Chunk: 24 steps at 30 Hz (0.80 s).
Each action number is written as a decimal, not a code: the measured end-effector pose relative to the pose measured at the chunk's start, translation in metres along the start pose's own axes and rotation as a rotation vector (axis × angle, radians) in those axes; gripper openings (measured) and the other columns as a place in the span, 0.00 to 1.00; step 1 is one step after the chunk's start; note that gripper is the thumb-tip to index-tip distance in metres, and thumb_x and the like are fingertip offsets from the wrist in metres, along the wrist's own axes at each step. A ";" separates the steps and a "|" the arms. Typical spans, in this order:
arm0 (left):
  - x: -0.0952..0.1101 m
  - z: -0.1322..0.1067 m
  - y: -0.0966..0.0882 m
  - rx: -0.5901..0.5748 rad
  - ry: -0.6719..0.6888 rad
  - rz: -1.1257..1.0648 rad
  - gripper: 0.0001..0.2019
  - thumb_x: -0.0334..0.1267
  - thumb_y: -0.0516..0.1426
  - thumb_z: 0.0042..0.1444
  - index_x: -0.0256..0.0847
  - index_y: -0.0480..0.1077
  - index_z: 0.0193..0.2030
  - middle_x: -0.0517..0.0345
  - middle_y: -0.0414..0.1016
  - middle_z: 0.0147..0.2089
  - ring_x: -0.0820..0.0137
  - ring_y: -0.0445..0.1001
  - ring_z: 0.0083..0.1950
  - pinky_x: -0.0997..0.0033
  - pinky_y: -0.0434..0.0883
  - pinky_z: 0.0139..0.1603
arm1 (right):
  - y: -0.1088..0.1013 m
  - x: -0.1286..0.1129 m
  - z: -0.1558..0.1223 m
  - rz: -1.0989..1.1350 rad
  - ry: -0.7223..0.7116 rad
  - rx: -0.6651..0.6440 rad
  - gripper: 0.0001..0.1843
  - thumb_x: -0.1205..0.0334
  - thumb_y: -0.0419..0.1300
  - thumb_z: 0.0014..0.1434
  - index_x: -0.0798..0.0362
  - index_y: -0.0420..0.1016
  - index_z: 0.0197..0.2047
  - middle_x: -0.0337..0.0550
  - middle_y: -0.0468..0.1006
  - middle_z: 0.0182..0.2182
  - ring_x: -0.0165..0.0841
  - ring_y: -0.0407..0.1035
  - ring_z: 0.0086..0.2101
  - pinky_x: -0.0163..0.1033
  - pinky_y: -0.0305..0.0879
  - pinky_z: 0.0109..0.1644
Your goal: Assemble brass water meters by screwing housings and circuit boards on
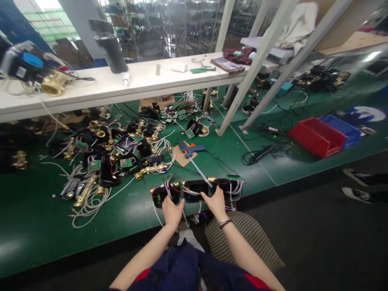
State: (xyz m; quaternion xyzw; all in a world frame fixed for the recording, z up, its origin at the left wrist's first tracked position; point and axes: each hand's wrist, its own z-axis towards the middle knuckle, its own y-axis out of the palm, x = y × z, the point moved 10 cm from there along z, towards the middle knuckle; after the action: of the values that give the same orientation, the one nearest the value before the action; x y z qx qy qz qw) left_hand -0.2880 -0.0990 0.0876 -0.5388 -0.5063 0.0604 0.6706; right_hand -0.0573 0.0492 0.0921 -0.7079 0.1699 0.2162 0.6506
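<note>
Three black housings with brass pipe ends and bundles of wires sit in a row at the bench's front edge. My left hand (172, 212) grips the near side of the left housing (157, 199), thumb and fingers around its rim. My right hand (216, 203) holds the right housing (226, 186) at its left end, its thumb reaching toward the middle housing (194, 189). Behind them a blue glue gun (189, 149) lies on a piece of cardboard (181, 157). A long translucent glue stick (199, 171) runs from the gun toward my right fingers.
Many brass-and-black assemblies (121, 149) with tangled white cables crowd the green bench (127, 216) on the left. A red bin (318, 136) and a blue bin (342, 131) stand at right. A white shelf (142, 87) on metal posts spans the back. Another person's shoes (357, 194) show at right.
</note>
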 end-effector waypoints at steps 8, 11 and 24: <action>-0.010 0.012 0.021 0.012 -0.019 0.037 0.14 0.45 0.57 0.57 0.36 0.68 0.43 0.53 0.71 0.44 0.64 0.70 0.46 0.55 0.68 0.49 | 0.013 0.019 -0.004 -0.029 0.116 -0.017 0.16 0.52 0.58 0.61 0.57 0.70 0.43 0.43 0.74 0.38 0.34 0.70 0.37 0.45 0.68 0.43; -0.016 0.014 0.023 -0.006 0.038 -0.018 0.12 0.44 0.56 0.59 0.36 0.69 0.41 0.54 0.71 0.43 0.66 0.71 0.44 0.58 0.70 0.47 | 0.018 0.017 -0.017 -0.018 0.093 -0.008 0.14 0.54 0.57 0.63 0.57 0.71 0.42 0.42 0.74 0.37 0.32 0.71 0.36 0.43 0.69 0.41; -0.045 0.024 0.005 -0.023 0.072 -0.082 0.12 0.42 0.55 0.60 0.36 0.69 0.44 0.54 0.72 0.43 0.68 0.73 0.42 0.60 0.73 0.44 | 0.008 -0.017 -0.023 -0.162 -0.044 0.066 0.16 0.66 0.49 0.64 0.60 0.65 0.54 0.55 0.72 0.46 0.38 0.70 0.44 0.39 0.66 0.45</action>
State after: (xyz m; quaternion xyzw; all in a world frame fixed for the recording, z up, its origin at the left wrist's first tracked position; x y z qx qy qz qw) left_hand -0.3251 -0.1092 0.0541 -0.5272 -0.5040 0.0075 0.6841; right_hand -0.0736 0.0253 0.0955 -0.6926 0.1049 0.1728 0.6924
